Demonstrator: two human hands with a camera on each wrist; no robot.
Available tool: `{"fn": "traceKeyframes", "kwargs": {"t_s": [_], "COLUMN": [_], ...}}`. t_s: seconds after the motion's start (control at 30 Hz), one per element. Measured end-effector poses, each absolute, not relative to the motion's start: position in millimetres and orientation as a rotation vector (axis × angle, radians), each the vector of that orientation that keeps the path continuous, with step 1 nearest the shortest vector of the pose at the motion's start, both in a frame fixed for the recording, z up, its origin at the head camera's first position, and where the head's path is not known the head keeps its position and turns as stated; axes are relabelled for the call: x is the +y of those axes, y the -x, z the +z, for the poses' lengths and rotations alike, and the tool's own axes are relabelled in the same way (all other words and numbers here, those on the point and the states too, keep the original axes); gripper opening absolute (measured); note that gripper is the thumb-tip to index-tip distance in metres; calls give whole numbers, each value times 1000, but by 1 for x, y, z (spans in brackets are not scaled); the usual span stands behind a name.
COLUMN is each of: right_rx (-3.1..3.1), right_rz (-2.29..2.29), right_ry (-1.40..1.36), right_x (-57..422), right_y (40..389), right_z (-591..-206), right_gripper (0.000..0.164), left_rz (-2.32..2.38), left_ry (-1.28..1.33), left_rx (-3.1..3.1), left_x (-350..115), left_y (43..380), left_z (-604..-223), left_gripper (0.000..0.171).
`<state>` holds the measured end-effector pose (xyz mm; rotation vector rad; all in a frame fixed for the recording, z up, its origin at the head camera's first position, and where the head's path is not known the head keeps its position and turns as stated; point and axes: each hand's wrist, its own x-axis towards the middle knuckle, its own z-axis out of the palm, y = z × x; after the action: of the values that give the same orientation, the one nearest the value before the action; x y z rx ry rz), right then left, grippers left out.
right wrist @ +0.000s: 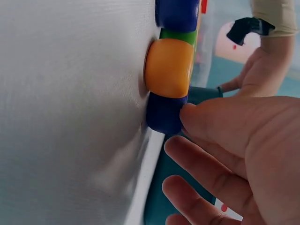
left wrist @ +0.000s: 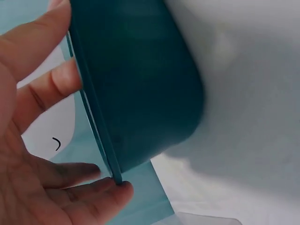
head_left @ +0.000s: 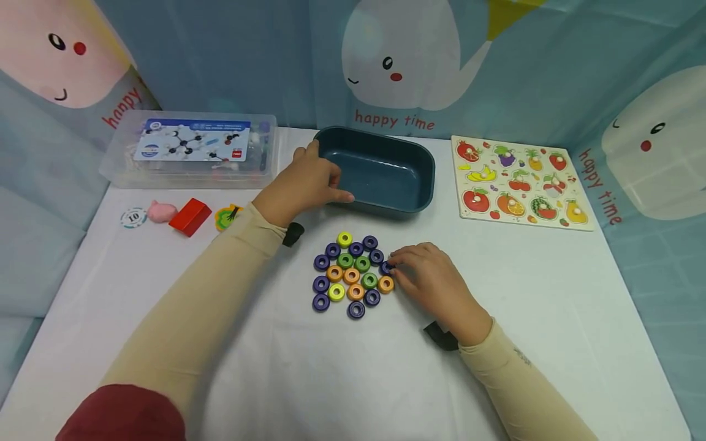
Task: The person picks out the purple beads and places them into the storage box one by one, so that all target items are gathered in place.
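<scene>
My left hand (head_left: 306, 180) grips the left end of a dark teal plastic tub (head_left: 430, 177). In the left wrist view, the tub wall (left wrist: 140, 84) fills the middle, with thumb and fingers along its rim. My right hand (head_left: 438, 282) reaches the right side of a flat cluster of ring-shaped beads and pinches a dark blue ring bead (right wrist: 164, 114) with thumb and index finger. An orange ring bead (right wrist: 168, 68) sits directly beside it. Several blue, green, yellow and orange rings, such as a green one (head_left: 345, 261), lie close together in front of the tub.
A clear lidded box (head_left: 193, 174) stands at the back left. In front of it lie a round token (head_left: 133, 218), a pink pig figure (head_left: 162, 212), a red block (head_left: 190, 217) and a tree piece (head_left: 227, 215). A fruit puzzle board (head_left: 521, 184) lies at the back right.
</scene>
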<state>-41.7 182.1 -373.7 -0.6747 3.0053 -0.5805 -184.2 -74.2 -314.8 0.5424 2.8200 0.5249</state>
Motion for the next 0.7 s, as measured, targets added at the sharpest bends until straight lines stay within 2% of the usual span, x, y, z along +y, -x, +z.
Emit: {"fn": "traceKeyframes", "kwargs": {"t_s": [0.17,0.7], "right_rx": [2977,2881], "right_rz": [-564,-607], "right_ry": [686,570], "right_x": [181,176], "right_y": [44,53], "right_z": [-371,-358], "right_gripper": [23,19], "left_rz": [492,430], "left_ry": [-536,-511], "left_rx": [2802,2812], "left_x": [-72,-70], "left_y": [185,185], "left_z": [-315,-314], "left_gripper": [43,43]}}
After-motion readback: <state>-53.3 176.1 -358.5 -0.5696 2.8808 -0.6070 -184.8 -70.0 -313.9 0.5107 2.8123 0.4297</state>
